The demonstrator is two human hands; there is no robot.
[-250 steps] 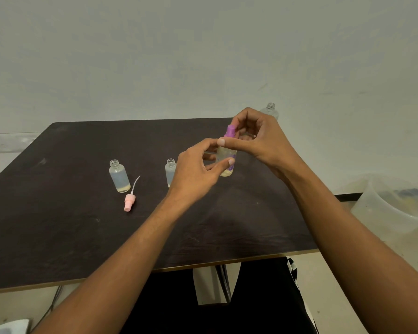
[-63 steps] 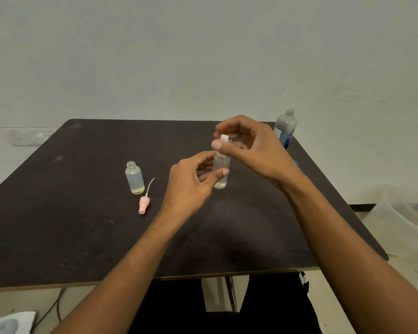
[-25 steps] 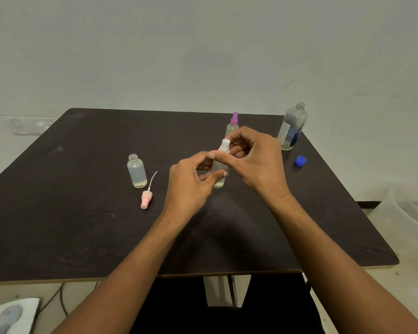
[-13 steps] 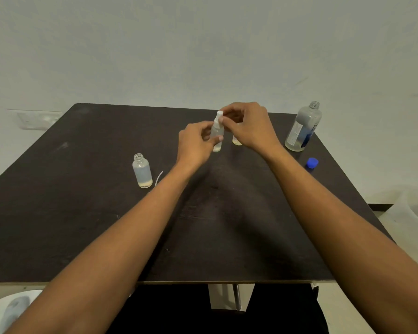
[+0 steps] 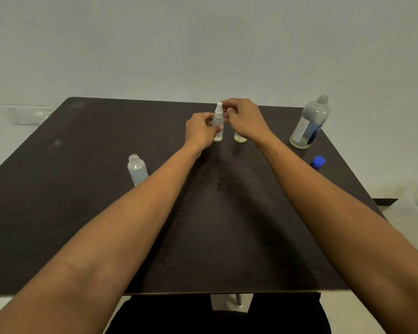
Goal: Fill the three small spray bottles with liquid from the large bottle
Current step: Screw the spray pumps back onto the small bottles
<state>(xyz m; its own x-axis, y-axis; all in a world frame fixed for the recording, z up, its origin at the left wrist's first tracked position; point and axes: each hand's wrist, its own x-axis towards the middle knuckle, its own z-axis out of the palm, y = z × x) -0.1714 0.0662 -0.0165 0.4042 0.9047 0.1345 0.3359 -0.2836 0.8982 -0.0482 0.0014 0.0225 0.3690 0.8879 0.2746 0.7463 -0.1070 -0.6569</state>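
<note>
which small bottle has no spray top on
The left bottle, standing alone: its threaded neck is bare. The held bottle has a white top; the third bottle is mostly hidden behind the right hand.

White-capped spray bottle upright, second bottle beside it — open bottle left, uncapped large bottle right.

The scene is dimly and evenly lit, with a greenish-grey cast. A soft shadow is cast on the table between the forearms, which are stretched by wide-angle distortion. Fine detail is slightly softened.
</note>
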